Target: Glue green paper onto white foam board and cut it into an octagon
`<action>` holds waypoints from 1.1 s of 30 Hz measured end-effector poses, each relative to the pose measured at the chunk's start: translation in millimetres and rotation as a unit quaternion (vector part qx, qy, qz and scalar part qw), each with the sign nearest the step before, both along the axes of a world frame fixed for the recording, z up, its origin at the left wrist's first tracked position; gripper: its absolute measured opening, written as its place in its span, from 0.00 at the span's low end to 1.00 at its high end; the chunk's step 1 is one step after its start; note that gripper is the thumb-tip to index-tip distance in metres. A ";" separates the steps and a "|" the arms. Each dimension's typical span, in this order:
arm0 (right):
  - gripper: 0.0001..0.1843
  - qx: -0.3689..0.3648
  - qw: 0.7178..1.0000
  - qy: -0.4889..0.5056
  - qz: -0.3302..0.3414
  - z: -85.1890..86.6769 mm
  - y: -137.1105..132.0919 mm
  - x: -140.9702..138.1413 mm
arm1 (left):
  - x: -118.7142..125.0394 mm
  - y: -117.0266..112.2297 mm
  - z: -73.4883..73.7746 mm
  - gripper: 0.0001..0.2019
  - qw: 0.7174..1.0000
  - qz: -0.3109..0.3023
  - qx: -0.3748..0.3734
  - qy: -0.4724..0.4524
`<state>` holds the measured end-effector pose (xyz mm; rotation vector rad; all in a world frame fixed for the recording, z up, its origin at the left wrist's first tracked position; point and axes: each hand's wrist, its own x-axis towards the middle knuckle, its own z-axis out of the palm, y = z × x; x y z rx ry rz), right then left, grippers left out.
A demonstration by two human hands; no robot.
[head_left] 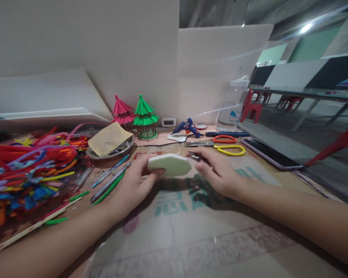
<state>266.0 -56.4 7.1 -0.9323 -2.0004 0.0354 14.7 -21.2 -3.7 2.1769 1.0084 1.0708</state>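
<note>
My left hand (135,183) is closed round the left edge of a pale, flat, many-sided foam piece (170,165), held just above the cardboard-covered table (197,231). My right hand (216,172) is at the piece's right edge, fingers curled round a small dark tool (193,156) that I cannot name. Both forearms reach in from the bottom corners.
A heap of coloured pipe cleaners (26,170) lies at left, with pens (111,179) beside it. Behind are pink (122,112) and green (144,116) pagoda models, a blue glue gun (188,127), scissors (223,144), a phone (271,153) and a plastic jar (233,104).
</note>
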 end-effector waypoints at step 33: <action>0.18 -0.017 0.997 -0.073 0.033 9.5 -14.4 -9.7 | -7.3 -3.1 -2.6 0.05 0.986 -0.035 0.112 0.119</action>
